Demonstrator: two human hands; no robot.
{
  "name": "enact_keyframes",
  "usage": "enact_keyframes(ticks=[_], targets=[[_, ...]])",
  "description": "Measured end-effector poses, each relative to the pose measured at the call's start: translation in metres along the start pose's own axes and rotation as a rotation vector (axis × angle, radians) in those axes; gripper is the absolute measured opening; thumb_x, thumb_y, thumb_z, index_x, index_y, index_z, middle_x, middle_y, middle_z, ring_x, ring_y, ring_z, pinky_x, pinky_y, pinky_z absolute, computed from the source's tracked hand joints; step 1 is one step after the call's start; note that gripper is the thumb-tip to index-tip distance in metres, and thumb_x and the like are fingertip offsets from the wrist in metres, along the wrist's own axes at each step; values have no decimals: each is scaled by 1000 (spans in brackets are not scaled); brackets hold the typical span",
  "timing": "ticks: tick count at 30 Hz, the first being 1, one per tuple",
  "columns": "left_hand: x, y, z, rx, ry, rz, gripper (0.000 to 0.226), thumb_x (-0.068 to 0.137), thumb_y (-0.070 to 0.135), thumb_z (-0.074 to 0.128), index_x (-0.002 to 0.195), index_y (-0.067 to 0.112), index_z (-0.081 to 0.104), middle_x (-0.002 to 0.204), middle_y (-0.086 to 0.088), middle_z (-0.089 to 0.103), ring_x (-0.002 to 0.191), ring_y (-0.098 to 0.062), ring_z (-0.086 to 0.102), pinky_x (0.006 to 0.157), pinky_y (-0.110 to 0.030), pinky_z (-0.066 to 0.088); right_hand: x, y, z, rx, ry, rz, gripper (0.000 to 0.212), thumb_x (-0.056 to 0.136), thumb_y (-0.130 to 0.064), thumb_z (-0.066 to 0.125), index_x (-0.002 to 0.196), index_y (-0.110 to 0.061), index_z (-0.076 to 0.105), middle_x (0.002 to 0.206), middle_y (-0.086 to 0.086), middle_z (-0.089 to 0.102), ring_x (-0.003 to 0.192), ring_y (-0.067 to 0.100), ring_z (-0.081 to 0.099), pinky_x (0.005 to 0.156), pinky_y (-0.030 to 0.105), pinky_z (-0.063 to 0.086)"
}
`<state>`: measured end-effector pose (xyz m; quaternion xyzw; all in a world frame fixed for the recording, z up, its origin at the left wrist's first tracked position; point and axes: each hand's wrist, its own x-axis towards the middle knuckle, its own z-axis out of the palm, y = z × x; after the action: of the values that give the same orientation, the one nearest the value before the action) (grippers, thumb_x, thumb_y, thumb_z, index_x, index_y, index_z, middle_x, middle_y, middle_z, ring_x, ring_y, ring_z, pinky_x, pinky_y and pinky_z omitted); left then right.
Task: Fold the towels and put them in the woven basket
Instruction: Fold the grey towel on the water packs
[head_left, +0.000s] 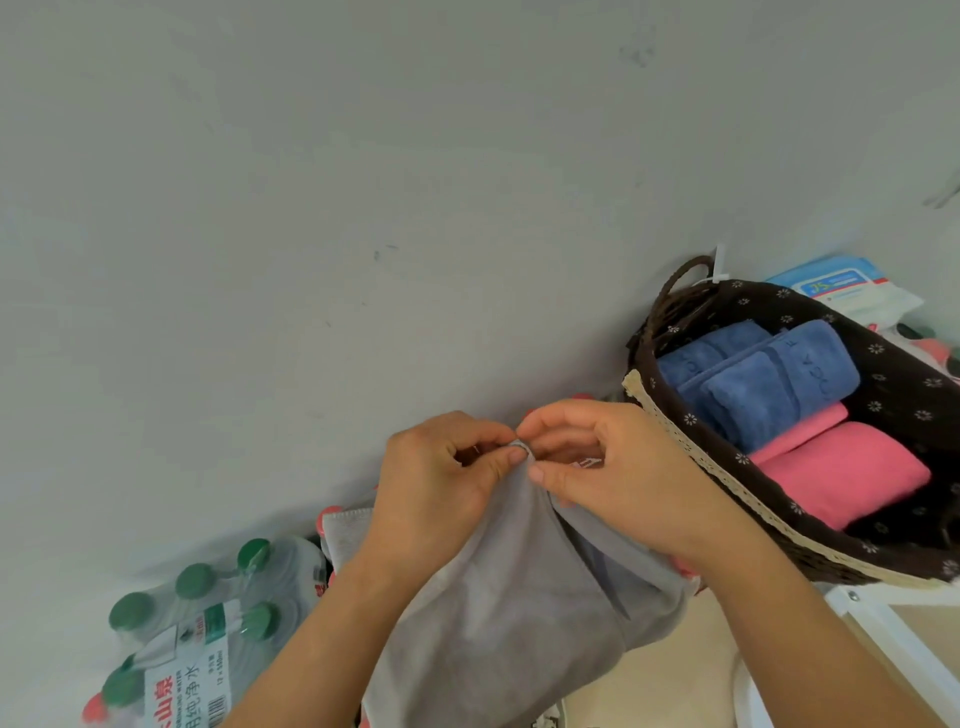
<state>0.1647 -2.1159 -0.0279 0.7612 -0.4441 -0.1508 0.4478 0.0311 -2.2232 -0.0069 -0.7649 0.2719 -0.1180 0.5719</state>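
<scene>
Item 1. Plain grey soft cloth towel (509, 613): unfolded, held up in the air in front of a pale grey wall (363, 208). It hangs in loose folds from a bunched point at its top edge. One stitched corner sticks out to the left behind the left wrist.

Item 2. Left hand (441, 478): fingers curled, thumb and forefinger pinching the bunched top edge of the grey towel.

Item 3. Right hand (613, 467): fingers curled, pinching the same edge just beside the left hand, fingertips almost touching. It also holds a small white label on the towel.

Item 4. Dark brown oval woven basket (831, 561): to the right of the hands, close to the right wrist. It has a brown flower-print lining, a cream lace rim and a looped handle (680, 275) at its far end. Inside it:
- two folded blue plush towels (779, 384), side by side at the far end;
- two folded pink towels (841, 473), at the near end, touching the blue ones.

Item 5. Shrink-wrapped pack of clear water bottles with green caps (208, 623): lower left, against the wall.

Item 6. White and blue soft pack of wipes (841, 291): behind the basket's far rim.

Item 7. White-framed worktop (883, 623): under the basket's near end.
</scene>
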Motion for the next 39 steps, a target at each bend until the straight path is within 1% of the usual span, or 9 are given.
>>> enact_keyframes(ticks=[3, 8, 13, 16, 19, 24, 29, 34, 39], targets=[[0, 3, -2, 47, 13, 25, 12, 77, 18, 77, 76, 30, 75, 70, 16, 67, 65, 0, 57, 62, -7, 38, 4, 3, 6, -90, 67, -7, 20, 84, -16, 70, 102, -25, 69, 85, -7, 72, 79, 6, 69, 69, 27, 58], [0, 2, -6, 15, -67, -44, 9, 82, 32, 72, 78, 38, 67, 71, 16, 67, 60, 1, 55, 58, -8, 38, 10, 4, 9, 2, 136, 19, 22, 82, -2, 64, 84, -22, 74, 76, 2, 72, 70, 16, 70, 68, 37, 60], [-4, -19, -22, 198, -205, -169, 10, 79, 35, 73, 78, 36, 63, 70, 18, 64, 62, 4, 53, 57, -9, 37, 14, 3, -2, 160, 204, 46, 21, 76, 14, 58, 80, -2, 70, 82, 18, 70, 71, 19, 67, 60, 18, 54], [-11, -41, -44, 442, -298, -225, 10, 82, 42, 66, 78, 34, 63, 73, 18, 64, 70, 3, 56, 63, -16, 42, 18, 4, -8, 124, 222, -17, 21, 76, 14, 59, 78, -4, 69, 77, 15, 70, 65, 12, 62, 62, 19, 52], [-24, -60, -70, 701, -322, -321, 33, 86, 53, 56, 69, 24, 59, 66, 6, 62, 64, -7, 56, 62, -28, 47, 19, 4, -10, 14, 270, -77, 22, 75, 9, 63, 77, -12, 69, 73, 5, 70, 66, 15, 65, 65, 20, 51], [-43, -75, -113, 913, -219, -348, 36, 84, 62, 52, 79, 31, 69, 74, 10, 53, 67, -4, 51, 53, -20, 35, 23, -2, -15, -50, 371, -175, 22, 77, 6, 65, 80, -15, 69, 76, -2, 69, 71, 12, 65, 68, 16, 50], [-61, -69, -145, 694, -118, -425, 41, 75, 70, 49, 77, 35, 71, 78, 16, 66, 68, -1, 59, 66, -24, 50, 34, -1, -11, -184, 446, -195, 23, 81, 1, 67, 82, -21, 64, 78, -6, 64, 72, 11, 61, 69, 9, 48], [-87, -37, -157, 216, 158, -321, 21, 68, 46, 71, 66, 26, 76, 62, 11, 71, 54, -5, 63, 52, -17, 50, 32, -2, -3, -100, 553, -142, 20, 85, -3, 64, 101, -14, 69, 80, -4, 64, 81, 23, 66, 83, 47, 56], [-117, -1, -164, -56, 330, -143, 15, 66, 25, 80, 67, 12, 73, 63, 0, 70, 50, -3, 59, 47, -9, 42, -10, -26, 9, 309, 637, -40, 16, 90, -3, 57, 100, -13, 65, 86, -5, 59, 80, 8, 58, 69, 35, 59]])
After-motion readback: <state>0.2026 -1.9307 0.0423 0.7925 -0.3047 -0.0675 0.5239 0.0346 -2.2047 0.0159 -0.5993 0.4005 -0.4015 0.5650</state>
